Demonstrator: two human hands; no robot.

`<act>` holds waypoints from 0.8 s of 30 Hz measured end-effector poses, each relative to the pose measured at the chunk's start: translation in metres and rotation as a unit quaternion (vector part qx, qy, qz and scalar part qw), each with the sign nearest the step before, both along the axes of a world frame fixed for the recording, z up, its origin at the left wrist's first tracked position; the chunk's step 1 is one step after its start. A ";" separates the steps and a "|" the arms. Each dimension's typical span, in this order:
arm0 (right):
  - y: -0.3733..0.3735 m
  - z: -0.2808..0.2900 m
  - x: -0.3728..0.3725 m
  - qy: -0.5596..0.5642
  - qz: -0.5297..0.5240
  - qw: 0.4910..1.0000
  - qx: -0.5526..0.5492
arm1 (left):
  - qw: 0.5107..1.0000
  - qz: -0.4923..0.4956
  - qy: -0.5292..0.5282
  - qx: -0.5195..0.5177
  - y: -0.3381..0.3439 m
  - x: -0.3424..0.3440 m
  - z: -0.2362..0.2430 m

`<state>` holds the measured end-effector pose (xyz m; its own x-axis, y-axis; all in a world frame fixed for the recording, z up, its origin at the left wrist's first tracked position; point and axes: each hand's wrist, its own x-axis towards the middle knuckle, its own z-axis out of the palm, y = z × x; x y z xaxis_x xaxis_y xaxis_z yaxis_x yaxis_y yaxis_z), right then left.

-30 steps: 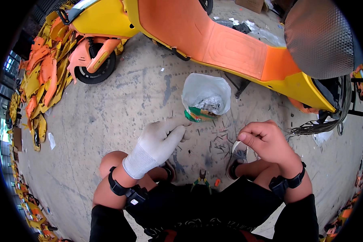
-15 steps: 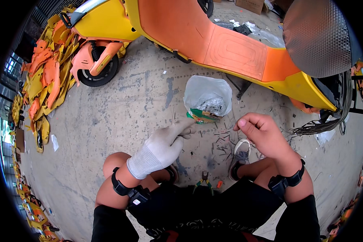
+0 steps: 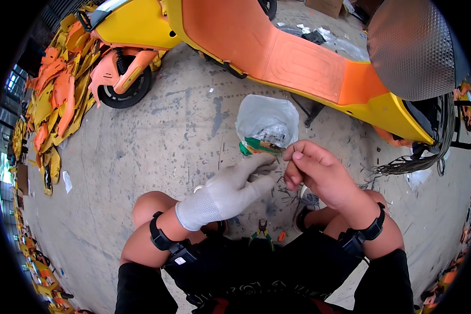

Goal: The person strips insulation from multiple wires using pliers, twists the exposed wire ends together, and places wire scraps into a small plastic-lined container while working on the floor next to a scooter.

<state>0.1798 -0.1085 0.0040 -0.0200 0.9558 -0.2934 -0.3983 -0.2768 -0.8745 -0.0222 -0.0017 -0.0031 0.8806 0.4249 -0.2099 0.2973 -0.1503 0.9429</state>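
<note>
My left hand (image 3: 227, 191), in a whitish knit glove, reaches right with fingers stretched out and apart; I make out nothing held in it. Close beside its fingertips, my bare right hand (image 3: 319, 172) pinches thumb against forefinger. Whatever lies in that pinch is too small to name. Just beyond both hands stands a bucket-like container lined with a pale plastic bag (image 3: 256, 112), with silvery small pieces inside and a green-and-brown packet (image 3: 259, 146) at its near side. Pliers with green-and-yellow handles (image 3: 262, 230) lie on the floor between my feet, next to a small orange piece (image 3: 281, 236).
A yellow-and-orange scooter (image 3: 298, 68) stands across the far side, a bundle of grey wires (image 3: 418, 162) hanging at its right end. Orange and yellow body panels (image 3: 57, 99) are heaped at left. Thin dark scraps litter the concrete floor (image 3: 141, 152) near my hands.
My left hand has moved right, and my right hand has come left and slightly up, bringing them close together near the bag-lined container. The view has shifted slightly.
</note>
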 end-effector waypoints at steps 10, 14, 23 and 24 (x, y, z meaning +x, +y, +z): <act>0.013 -0.001 -0.003 -0.107 -0.049 0.992 0.049 | 0.993 0.017 0.028 -0.117 0.004 0.009 0.014; 0.013 -0.006 0.009 -0.105 -0.078 0.990 0.044 | 0.998 0.023 0.057 0.027 0.007 0.006 0.007; 0.020 -0.020 0.035 -0.244 0.012 0.968 -0.052 | 0.989 0.114 0.060 0.076 0.022 0.005 0.015; 0.021 -0.036 0.032 -0.266 0.040 0.959 -0.084 | 0.984 0.128 0.055 0.111 0.028 0.002 0.010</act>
<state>0.2123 -0.0871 -0.0317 0.1036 0.8959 -0.4320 0.1205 -0.4424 -0.8887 -0.0205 0.0263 0.0073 0.7160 0.6759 -0.1747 0.4506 -0.2562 0.8552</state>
